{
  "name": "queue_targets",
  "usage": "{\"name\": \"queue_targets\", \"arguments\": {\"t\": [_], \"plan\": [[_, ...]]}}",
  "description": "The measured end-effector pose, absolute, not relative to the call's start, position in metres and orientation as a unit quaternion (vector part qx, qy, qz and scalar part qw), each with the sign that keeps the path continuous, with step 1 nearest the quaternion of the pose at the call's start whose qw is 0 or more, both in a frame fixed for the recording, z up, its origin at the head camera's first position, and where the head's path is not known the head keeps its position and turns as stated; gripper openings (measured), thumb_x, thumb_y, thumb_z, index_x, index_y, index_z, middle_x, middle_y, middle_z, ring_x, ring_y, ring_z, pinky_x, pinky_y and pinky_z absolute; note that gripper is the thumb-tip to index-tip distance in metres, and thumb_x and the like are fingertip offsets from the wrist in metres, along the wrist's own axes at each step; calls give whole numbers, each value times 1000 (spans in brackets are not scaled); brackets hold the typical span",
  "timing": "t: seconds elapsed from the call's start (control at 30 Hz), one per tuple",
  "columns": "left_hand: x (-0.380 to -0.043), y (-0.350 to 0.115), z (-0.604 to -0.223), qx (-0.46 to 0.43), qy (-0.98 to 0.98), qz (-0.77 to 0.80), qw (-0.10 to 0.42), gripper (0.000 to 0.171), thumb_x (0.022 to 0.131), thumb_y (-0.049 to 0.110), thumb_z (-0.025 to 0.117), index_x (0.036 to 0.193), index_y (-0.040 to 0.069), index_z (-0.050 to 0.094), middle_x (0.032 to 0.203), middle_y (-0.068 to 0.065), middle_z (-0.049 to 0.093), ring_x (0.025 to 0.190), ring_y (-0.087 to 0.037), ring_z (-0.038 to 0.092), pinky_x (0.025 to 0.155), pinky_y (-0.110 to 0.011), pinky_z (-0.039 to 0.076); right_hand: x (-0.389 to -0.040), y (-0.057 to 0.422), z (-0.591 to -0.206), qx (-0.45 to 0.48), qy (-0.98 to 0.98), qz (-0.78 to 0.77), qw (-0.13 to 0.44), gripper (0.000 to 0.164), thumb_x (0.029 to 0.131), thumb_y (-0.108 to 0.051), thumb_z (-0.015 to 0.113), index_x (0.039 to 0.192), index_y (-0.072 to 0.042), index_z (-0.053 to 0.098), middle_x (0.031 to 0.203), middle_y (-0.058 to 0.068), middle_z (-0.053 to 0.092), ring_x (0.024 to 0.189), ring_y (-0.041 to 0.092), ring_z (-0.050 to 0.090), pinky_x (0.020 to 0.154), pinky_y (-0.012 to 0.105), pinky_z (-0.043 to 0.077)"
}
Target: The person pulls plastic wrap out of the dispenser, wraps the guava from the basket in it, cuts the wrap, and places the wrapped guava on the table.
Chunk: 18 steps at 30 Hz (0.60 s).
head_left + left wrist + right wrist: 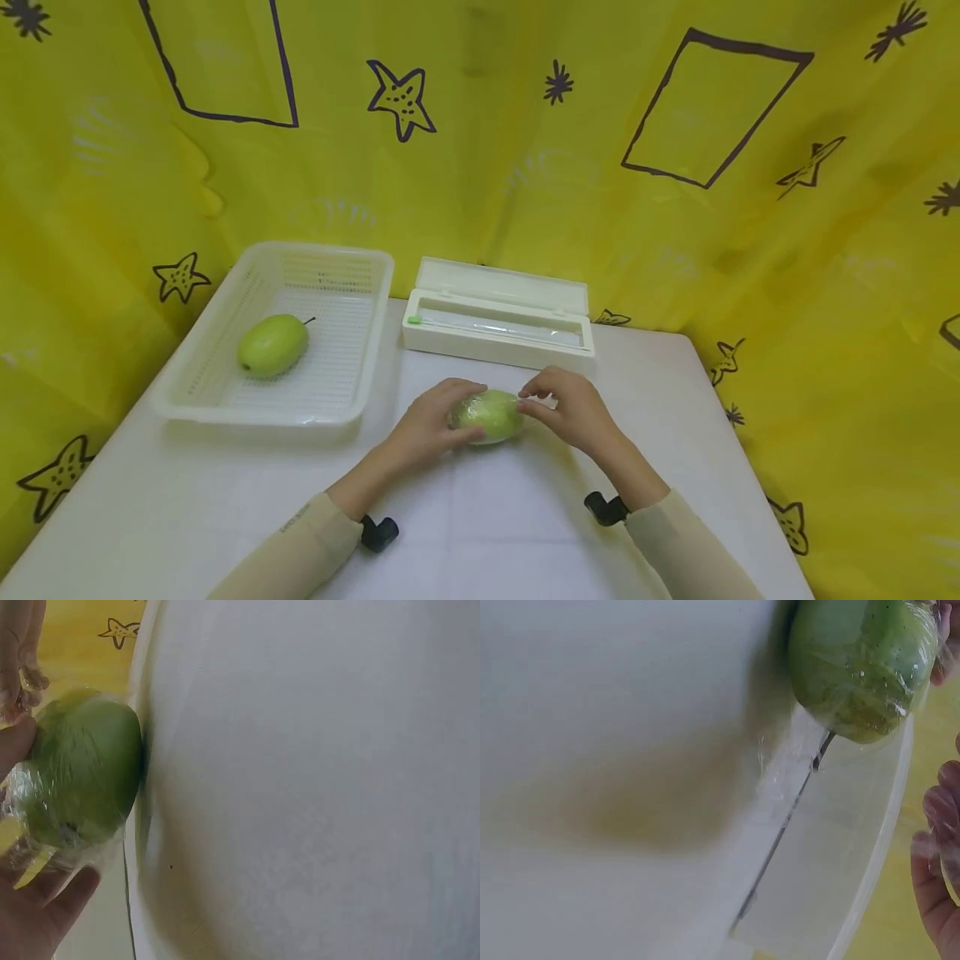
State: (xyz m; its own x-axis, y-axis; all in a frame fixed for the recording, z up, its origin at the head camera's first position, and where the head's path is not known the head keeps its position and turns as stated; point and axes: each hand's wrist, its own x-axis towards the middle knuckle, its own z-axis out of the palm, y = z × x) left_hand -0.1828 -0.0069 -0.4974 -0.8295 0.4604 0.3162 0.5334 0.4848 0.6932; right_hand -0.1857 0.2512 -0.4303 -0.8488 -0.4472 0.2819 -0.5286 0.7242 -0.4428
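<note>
Wrapped green fruit (pixel 491 417), one: in front of the open-lidded white box (pixel 480 343), on the person's side of it, resting on or just above the table (pixel 517 533); contact uncertain from where I stand.

Hands, two, apart: left hand (pixel 427 421) clamped round one end of the fruit; right hand (pixel 566 408) at the opposite end, fingertips pinching clear film (pixel 34 799).

Risks, in my judgement: film tearing, should the right hand tug too hard; film bunching, since it clings to itself and to skin; fruit rolling, being rounded and slick, if the left hold slackens.

Materials: fruit egg-shaped, smooth-skinned; film thin, glossy, creased. Box long, rectangular, rigid, apparently plastic, with a small green tab (pixel 414 320). Left of the box, a white basket (pixel 258 412), latticed, round-cornered, containing one loose green fruit (pixel 272 346), oval, stemmed. Behind the box, a yellow curtain (pixel 487 167), softly folded, star-printed. Table surface white, matt.
</note>
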Motion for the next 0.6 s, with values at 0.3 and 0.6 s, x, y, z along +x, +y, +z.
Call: {"name": "queue_targets", "arguments": {"t": [0.3, 0.6], "plan": [[-181, -7, -492, -283, -855, -414, 130, 32, 81, 25, 83, 108, 17, 66, 121, 1, 65, 119, -17, 59, 103, -37, 47, -174, 251, -435, 335, -890, 249, 184, 12, 79, -17, 84, 89, -20, 77, 88, -11, 70, 88, 11, 64, 77, 32, 54], [-177, -12, -498, -243, -873, -395, 151, 32, 88, 34, 75, 118, 25, 67, 114, 8, 64, 107, -13, 64, 88, -36, 54, -158, 237, -465, 391, -861, 216, 244, 28, 73, -1, 85, 97, -12, 80, 91, -3, 73, 84, 13, 70, 73, 26, 57]]}}
